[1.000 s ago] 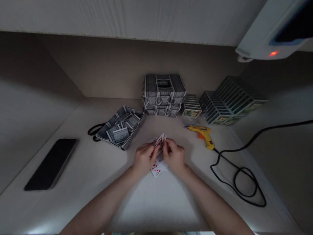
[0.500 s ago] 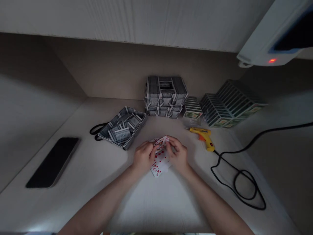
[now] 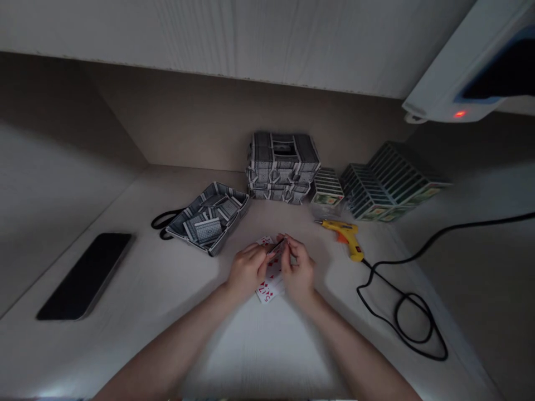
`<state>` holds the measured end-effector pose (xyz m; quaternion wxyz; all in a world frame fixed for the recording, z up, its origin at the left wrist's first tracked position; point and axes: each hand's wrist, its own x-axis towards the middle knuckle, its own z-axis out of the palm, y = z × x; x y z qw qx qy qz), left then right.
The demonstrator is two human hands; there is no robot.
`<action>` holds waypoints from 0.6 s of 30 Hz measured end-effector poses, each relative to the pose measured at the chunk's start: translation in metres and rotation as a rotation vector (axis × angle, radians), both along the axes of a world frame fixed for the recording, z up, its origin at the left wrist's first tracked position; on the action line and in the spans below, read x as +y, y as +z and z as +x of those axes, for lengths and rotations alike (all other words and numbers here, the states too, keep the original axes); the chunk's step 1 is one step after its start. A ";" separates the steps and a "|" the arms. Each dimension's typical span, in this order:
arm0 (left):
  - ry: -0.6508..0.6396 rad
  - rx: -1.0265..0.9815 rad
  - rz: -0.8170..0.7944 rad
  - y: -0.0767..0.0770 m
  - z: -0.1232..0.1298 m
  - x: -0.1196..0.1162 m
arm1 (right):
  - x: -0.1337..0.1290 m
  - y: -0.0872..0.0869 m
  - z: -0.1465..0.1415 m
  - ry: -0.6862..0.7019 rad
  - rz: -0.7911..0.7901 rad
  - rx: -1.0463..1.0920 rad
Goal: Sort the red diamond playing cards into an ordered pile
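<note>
Between my two hands a small playing card (image 3: 276, 246) is held up on edge, its dark side partly showing. My left hand (image 3: 247, 267) pinches its left end and my right hand (image 3: 298, 266) pinches the right end. Beneath them, face-up red-suited cards (image 3: 266, 291) lie overlapped on the white surface, partly hidden by the fingers. Up and to the left of my hands sits an open tray (image 3: 229, 231) made of patterned cards, with several folded card pieces (image 3: 208, 230) inside.
A black phone (image 3: 86, 277) lies at left, black-handled scissors (image 3: 165, 221) beside the tray. Behind stand stacked card-built boxes (image 3: 284, 159) and green-edged card stacks (image 3: 370, 189). A yellow glue gun (image 3: 348, 236) with its black cable (image 3: 399, 326) lies at right. A power strip (image 3: 447, 106) hangs upper right.
The held card has been tilted more upright, so its face shows less and its dark side more. My right hand has shifted slightly left.
</note>
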<state>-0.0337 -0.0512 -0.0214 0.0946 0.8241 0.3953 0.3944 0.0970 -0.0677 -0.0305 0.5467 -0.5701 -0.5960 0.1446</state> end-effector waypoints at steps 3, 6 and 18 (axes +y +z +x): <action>-0.019 0.009 0.006 0.000 0.002 -0.001 | -0.001 0.001 0.000 -0.056 0.014 -0.056; 0.007 0.019 0.013 0.000 0.003 -0.002 | 0.001 0.001 0.002 -0.056 0.020 -0.063; 0.166 -0.046 -0.207 0.000 0.000 -0.002 | 0.011 0.012 0.010 0.188 -0.137 0.165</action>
